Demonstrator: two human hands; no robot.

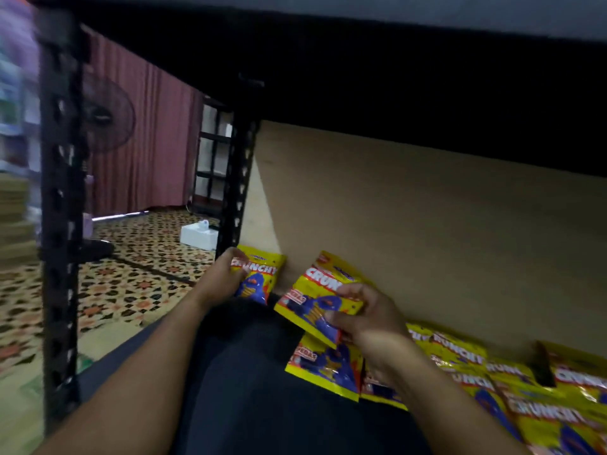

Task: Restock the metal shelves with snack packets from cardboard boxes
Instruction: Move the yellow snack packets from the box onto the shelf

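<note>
My left hand [226, 277] gripped one snack packet [258, 279]; my right hand [364, 318] pinched another packet [320, 298]. Both seemed light, crinkly and slippery, best held by their edges.

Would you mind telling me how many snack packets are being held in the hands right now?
2: the left hand grips one packet by the shelf post, the right hand holds another. More lie unheld on the shelf.

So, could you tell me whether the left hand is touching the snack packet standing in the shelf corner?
Touching: the head view shows the left hand gripping the corner packet.
</note>
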